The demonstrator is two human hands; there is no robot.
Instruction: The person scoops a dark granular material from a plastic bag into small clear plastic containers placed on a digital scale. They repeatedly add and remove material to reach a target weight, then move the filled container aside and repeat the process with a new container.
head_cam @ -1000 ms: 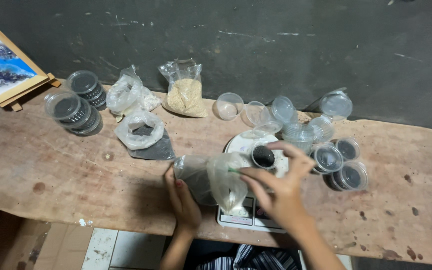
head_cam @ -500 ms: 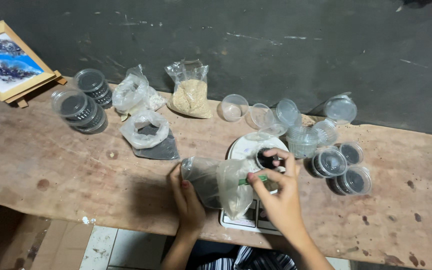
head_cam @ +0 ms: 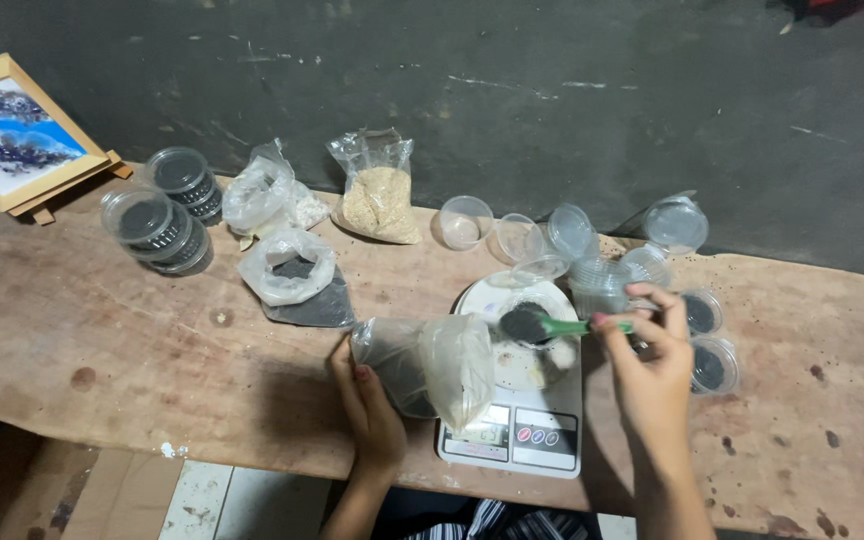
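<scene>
Right hand [head_cam: 652,345] pinched the handle of a small green spoon [head_cam: 562,326] between thumb and fingertips, bowl loaded with dark granular stuff and held level over the small cup [head_cam: 525,322] on the white kitchen scale [head_cam: 512,440]. Left hand [head_cam: 372,405] was curled around the underside of a clear plastic bag [head_cam: 432,365] of the same dark material, mouth rolled open and tipped toward the scale. Bag and scale sat at the table's [head_cam: 102,350] near edge, about mid-length.

Handling, my read: spoon was light and stiff, fine to hold by the handle end, but the heaped load would spill with any tilt. The bag was thin, limp film, probably slippery; the contents would slump, so support from below like the left hand did, not by the rim. Cup looked thin-walled and light, easy to knock off the scale plate.

Further out: loose clear cups and lids [head_cam: 572,235] behind the scale, two filled lidded cups [head_cam: 707,340] just right of the right hand. Toward the back-left, another open bag of dark grains [head_cam: 297,280], a knotted bag [head_cam: 267,195], a bag of pale grain [head_cam: 377,195], stacks of filled cups [head_cam: 162,210]. Framed picture [head_cam: 12,135] leaned at the far left corner.
</scene>
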